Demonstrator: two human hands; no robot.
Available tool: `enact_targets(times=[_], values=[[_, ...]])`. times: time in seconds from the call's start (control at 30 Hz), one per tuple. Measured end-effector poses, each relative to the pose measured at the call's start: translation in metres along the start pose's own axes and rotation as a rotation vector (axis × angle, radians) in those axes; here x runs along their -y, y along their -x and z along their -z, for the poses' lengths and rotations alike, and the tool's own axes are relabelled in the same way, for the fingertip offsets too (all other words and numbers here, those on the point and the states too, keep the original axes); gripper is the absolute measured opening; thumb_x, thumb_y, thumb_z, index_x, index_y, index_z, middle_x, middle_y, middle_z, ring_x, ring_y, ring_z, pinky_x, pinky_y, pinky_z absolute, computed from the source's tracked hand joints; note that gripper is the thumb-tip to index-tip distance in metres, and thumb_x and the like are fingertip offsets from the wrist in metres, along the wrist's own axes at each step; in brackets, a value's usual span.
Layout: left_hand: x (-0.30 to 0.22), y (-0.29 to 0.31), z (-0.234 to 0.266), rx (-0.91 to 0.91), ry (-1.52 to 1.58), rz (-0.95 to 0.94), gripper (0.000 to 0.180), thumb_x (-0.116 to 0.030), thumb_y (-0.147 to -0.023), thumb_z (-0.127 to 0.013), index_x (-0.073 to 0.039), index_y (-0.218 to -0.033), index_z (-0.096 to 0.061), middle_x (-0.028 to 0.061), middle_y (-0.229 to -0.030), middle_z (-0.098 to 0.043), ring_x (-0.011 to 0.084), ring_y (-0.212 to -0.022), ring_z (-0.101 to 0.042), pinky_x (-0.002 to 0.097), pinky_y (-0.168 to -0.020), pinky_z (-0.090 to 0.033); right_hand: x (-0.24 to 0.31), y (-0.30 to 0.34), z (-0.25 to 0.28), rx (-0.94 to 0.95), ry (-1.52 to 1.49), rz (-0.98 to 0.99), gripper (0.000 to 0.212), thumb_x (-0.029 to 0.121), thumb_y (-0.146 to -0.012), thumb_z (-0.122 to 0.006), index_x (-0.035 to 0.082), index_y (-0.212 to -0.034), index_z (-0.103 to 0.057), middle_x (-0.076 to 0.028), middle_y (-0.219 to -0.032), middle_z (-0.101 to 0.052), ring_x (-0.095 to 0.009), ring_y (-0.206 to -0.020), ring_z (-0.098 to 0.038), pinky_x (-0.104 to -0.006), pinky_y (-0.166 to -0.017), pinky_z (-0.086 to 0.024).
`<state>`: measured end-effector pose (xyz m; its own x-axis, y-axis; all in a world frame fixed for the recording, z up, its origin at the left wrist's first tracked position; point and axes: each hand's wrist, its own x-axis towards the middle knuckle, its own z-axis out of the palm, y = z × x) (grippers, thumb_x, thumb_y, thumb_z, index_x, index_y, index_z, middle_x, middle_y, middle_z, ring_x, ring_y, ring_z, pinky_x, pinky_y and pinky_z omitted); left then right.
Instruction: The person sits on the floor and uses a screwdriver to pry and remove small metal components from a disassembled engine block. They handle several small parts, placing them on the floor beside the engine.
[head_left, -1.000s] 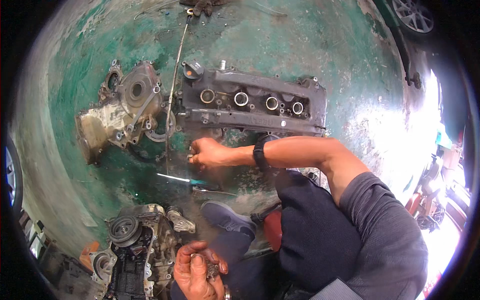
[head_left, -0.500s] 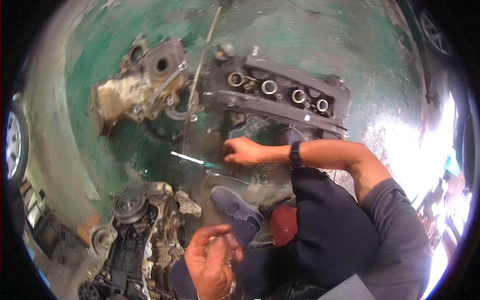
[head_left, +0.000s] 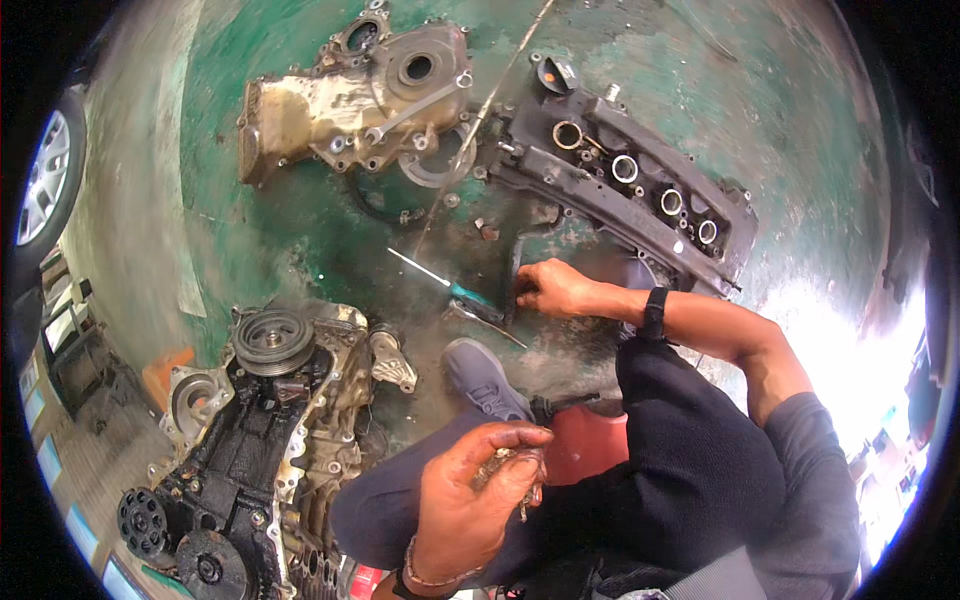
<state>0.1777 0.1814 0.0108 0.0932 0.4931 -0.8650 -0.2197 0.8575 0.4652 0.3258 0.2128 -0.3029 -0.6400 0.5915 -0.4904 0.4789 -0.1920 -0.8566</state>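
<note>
My left hand [head_left: 475, 495] is raised above my lap, fingers and thumb closed around small metal parts [head_left: 497, 466] that look like bolts; a thin end pokes out below the fingers. Low over the floor is my right hand [head_left: 550, 288], its fingers curled together beside a long dark bar [head_left: 513, 272]. What those fingertips grip, if anything, is hidden. Just left of that hand lies a screwdriver [head_left: 425, 268] with a green and black handle. A thin metal rod [head_left: 490, 325] rests close by it.
An engine block [head_left: 255, 450] with pulleys stands at the near left. Beyond are a timing cover [head_left: 350, 100] with a wrench [head_left: 420, 105] on it and a valve cover [head_left: 620, 190]. A small metal bracket [head_left: 392, 360] and my shoe [head_left: 485, 380] are between. A car wheel [head_left: 50, 170] shows far left.
My view has shifted, so the floor parts sit differently in the picture. My left hand has turned, showing the metal parts more plainly. The right hand stays low with curled fingers.
</note>
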Motion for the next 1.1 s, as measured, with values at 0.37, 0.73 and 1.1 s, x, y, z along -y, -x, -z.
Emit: enact_targets(times=[0.37, 0.73, 1.1], values=[[0.006, 0.001, 0.007, 0.146, -0.012, -0.027, 0.016, -0.012, -0.094, -0.057, -0.002, -0.106, -0.061, -0.0048, -0.079, -0.058, 0.0005, -0.062, -0.047, 0.0174, -0.056, -0.040, 0.008, 0.003, 0.009, 0.024, 0.002, -0.066, 0.028, 0.019, -0.079, -0.067, -0.002, -0.096, -0.062, -0.018, -0.090, -0.067, -0.029, -0.083, -0.066, -0.0387, -0.074, -0.050], [0.008, 0.005, 0.004, 0.123, 0.095, -0.107, 0.014, -0.012, -0.096, -0.053, -0.004, -0.092, -0.062, -0.0072, -0.069, -0.052, 0.0003, -0.059, -0.041, 0.0178, -0.052, -0.032, 0.007, 0.008, 0.012, 0.027, 0.048, -0.067, 0.034, 0.022, -0.079, -0.067, -0.001, -0.104, -0.063, -0.023, -0.095, -0.065, -0.037, -0.091, -0.064, -0.0420, -0.079, -0.049], [0.010, 0.004, 0.008, 0.044, -0.016, -0.254, 0.028, -0.023, -0.100, -0.047, -0.005, -0.081, -0.055, -0.0055, -0.065, -0.047, 0.0012, -0.059, -0.040, 0.0198, -0.052, -0.034, 0.003, 0.011, 0.010, 0.022, 0.059, -0.098, 0.030, 0.021, -0.080, -0.067, 0.000, -0.100, -0.064, -0.021, -0.093, -0.067, -0.036, -0.089, -0.065, -0.0416, -0.078, -0.051]])
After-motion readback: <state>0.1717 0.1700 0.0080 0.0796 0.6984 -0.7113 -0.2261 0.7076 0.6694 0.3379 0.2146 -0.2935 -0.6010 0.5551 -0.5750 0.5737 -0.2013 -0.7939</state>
